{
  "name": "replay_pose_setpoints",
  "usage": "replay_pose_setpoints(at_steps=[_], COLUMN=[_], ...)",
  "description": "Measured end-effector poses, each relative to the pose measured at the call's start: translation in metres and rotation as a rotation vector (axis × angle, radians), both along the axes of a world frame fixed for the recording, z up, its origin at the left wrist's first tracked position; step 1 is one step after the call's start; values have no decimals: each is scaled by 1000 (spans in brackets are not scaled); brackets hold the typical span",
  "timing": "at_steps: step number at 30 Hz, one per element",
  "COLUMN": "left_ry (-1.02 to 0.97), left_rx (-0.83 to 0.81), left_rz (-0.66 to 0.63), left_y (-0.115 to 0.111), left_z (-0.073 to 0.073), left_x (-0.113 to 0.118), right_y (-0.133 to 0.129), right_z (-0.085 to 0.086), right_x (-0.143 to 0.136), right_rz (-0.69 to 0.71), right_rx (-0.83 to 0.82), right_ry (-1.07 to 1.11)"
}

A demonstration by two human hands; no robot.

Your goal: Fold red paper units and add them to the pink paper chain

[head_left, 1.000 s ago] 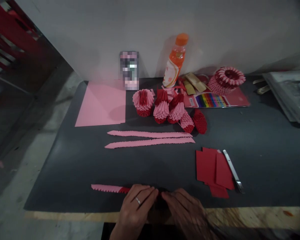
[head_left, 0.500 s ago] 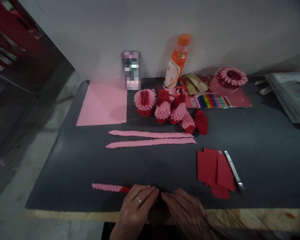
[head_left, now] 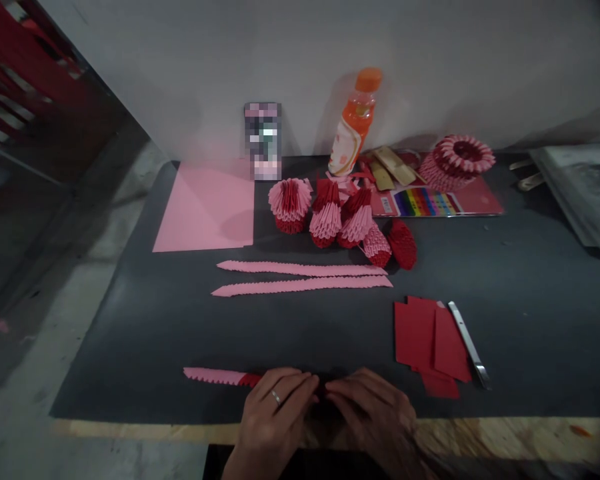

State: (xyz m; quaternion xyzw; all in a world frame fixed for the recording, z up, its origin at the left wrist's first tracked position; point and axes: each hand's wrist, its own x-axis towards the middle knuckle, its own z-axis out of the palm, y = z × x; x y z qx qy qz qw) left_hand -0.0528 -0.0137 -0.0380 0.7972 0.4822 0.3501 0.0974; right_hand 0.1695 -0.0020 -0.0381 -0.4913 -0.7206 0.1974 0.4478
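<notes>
Bare hands (head_left: 273,417), one silver ring (head_left: 276,398)

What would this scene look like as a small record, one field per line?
Left hand: over the red part of a pink-and-red paper strip
Right hand: fingertips near the left hand's; anything held is too dark to tell
Middle: two pink strips, lengthwise alongside each other
Right: red paper pieces beside a slim metal tool
Back left: pink paper, flat
Back: orange-capped bottle by the wall
</notes>
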Motion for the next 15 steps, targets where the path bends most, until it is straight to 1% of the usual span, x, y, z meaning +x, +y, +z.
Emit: replay_pose_setpoints(at_steps=[4, 9, 11, 15], left_ry=[-131, -269, -327, -448], left_rx=[1, -10, -44, -183], left_rz=[-5, -80, -113, -184], left_y=[6, 14, 16, 18], left_z=[4, 11, 15, 22], left_x=[0, -2, -2, -2], right_y=[0, 1, 3, 3], right_z=[3, 8, 9, 8], right_x=[0, -8, -9, -5], right_rz=[-13, -3, 20, 80], right_rx=[-35, -55, -40, -2], right_ry=[47, 111, 128, 110])
